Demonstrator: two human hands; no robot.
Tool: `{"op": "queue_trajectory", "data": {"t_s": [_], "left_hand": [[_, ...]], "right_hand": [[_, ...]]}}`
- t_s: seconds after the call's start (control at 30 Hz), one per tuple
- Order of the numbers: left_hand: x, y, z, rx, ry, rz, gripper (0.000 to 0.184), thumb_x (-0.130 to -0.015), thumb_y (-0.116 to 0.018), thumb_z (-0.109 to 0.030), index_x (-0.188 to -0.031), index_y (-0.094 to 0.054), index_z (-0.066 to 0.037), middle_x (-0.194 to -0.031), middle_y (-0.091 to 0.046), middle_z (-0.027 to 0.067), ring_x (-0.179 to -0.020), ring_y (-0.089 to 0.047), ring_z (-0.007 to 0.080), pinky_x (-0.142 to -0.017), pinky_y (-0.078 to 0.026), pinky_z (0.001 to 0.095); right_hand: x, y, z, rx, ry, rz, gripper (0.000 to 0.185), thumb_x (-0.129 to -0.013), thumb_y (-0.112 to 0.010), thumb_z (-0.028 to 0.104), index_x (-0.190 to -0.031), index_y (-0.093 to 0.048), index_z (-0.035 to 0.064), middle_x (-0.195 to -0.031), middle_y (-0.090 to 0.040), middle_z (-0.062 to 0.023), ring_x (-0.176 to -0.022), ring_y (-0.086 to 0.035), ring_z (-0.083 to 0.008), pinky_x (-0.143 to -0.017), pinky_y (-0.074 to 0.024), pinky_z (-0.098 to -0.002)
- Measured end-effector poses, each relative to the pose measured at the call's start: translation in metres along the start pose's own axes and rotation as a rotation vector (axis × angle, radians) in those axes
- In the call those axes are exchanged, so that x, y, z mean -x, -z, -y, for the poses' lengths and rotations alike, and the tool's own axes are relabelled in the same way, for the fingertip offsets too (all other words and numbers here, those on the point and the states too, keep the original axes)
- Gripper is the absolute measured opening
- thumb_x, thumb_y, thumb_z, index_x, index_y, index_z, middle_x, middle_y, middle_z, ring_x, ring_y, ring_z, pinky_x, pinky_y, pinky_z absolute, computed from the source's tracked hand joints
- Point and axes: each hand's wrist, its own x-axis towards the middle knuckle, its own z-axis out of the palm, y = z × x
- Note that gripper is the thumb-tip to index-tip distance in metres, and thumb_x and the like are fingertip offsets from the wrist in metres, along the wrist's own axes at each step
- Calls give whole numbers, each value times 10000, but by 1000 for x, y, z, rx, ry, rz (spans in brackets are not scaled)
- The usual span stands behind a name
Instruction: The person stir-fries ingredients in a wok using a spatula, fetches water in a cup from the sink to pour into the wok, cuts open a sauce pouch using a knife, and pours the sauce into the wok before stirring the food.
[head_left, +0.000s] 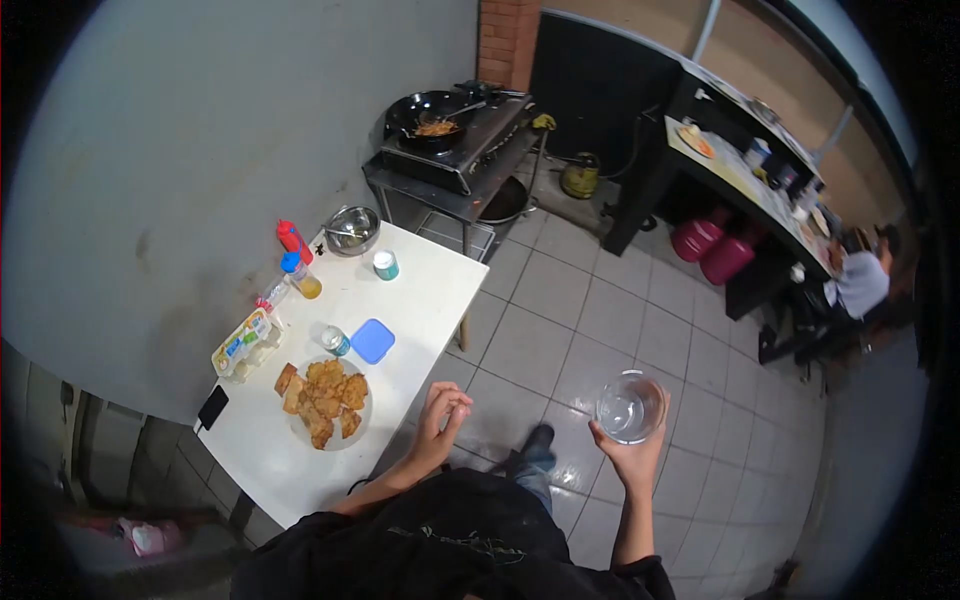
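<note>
My right hand [634, 452] is wrapped round a clear drinking glass [630, 408], held out over the tiled floor with its round mouth facing up toward me. Whether any liquid is in it, I cannot tell. My left hand [444, 418] hovers beside the right edge of the white table [432, 290], holding nothing, its fingers loosely bent and a little apart. Nearest to it on the table is a plate [364, 428] of golden fried pieces [325, 398]. Behind the plate are a blue square lid [373, 341] and a small white-topped jar [335, 341].
Along the wall stand an egg carton [247, 345], a blue-capped bottle [301, 276], a red bottle [293, 241] and a steel bowl [352, 231]. A wok [432, 122] sits on the stove [460, 160]. At far right, a person [862, 278] sits by a counter; a gas cylinder [580, 176] stands below.
</note>
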Motion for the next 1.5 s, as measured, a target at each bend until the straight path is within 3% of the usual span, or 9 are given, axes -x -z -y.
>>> {"op": "queue_trajectory", "data": {"t_s": [0.07,0.13,0.27,0.33,0.67,0.9,1.2,1.27,1.5], "left_hand": [[-43,-15,20,-36,6,-69,101,-953,-500,-81,-1005,-548,-9,-1044,-457,86,-899,-545,158,-767,-471,286],[-86,-24,46,-176,-28,-116,96,-970,-484,-91,-1003,-541,-20,-1019,-476,66,-875,-530,138,-767,-440,254],[-167,-58,57,61,145,-346,99,-982,-459,-63,-1004,-544,-16,-1017,-478,46,-833,-525,117,-762,-432,243],[-198,-64,61,-25,171,-384,102,-982,-471,-73,-1006,-549,-13,-1019,-480,50,-825,-529,114,-748,-433,240],[-346,-39,154,-34,284,-709,207,-1013,-437,-164,-962,-577,-20,-791,-545,13,-750,-510,83,-705,-416,227],[-466,-20,175,43,300,-839,256,-1017,-430,-196,-937,-577,-3,-792,-542,23,-751,-511,90,-715,-407,233],[-502,-45,194,-52,434,-1206,315,-1013,-433,-285,-937,-558,-6,-838,-537,45,-753,-536,122,-717,-439,266],[-513,-54,197,0,412,-1308,308,-1012,-439,-282,-937,-559,-9,-839,-538,44,-753,-534,124,-716,-440,267],[-554,-76,206,36,430,-1502,289,-1015,-440,-246,-921,-567,-4,-831,-553,45,-721,-510,116,-682,-427,261]], "right_hand": [[-72,-11,-25,-16,58,57,800,-526,-864,181,-1198,-462,15,-1077,-598,-117,-984,-602,-220,-872,-477,-344],[-141,-22,-46,-71,62,174,777,-549,-837,183,-1203,-460,1,-1106,-503,-97,-1046,-529,-220,-915,-435,-340],[-292,-58,-77,-137,125,335,781,-548,-825,178,-1212,-457,-3,-1117,-508,-102,-1053,-535,-221,-918,-436,-340],[-363,-83,-86,-93,286,398,753,-544,-829,164,-1191,-473,18,-1069,-630,-128,-995,-634,-247,-880,-485,-354],[-635,-268,-96,-226,568,622,766,-571,-836,176,-1231,-467,52,-1092,-645,-129,-1021,-635,-265,-888,-480,-366],[-752,-409,-83,-261,691,834,727,-600,-848,196,-1211,-471,84,-1075,-631,-120,-1029,-625,-265,-882,-481,-375],[-828,-569,-85,-366,849,1118,735,-597,-854,170,-1212,-459,95,-1082,-623,-128,-1048,-613,-286,-891,-476,-372],[-837,-591,-79,-315,891,1165,716,-636,-853,188,-1228,-467,74,-1090,-626,-127,-1051,-608,-233,-901,-477,-351],[-852,-654,-73,-365,1030,1250,747,-614,-824,165,-1252,-449,62,-1105,-598,-169,-1067,-595,-328,-896,-478,-398]]}}
